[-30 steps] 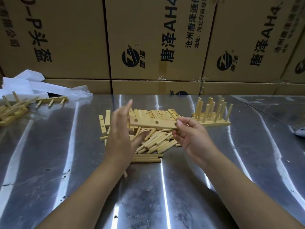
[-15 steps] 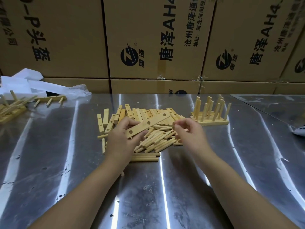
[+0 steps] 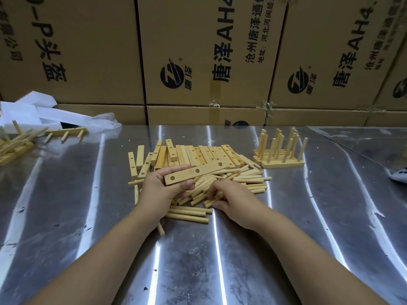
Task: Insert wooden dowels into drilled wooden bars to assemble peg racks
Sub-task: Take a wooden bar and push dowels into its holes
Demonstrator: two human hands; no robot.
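Observation:
My left hand [image 3: 163, 190] grips one end of a drilled wooden bar [image 3: 198, 171] with three holes, holding it slanted just above the pile. My right hand [image 3: 229, 197] reaches down into the heap of loose dowels [image 3: 246, 183], its fingers curled among them; which dowel it holds is hidden. Behind the dowels lies a row of drilled bars [image 3: 198, 154] on the steel table [image 3: 242, 249].
Finished peg racks [image 3: 280, 154] stand upright at the right of the pile. More racks [image 3: 65, 134] and a heap of parts [image 3: 13, 144] lie at the far left beside white packaging [image 3: 33, 111]. Stacked cardboard boxes [image 3: 198, 51] wall off the table's back edge.
The bar passed from my right hand into my left hand. My right hand let go of it and dropped down into the dowel heap.

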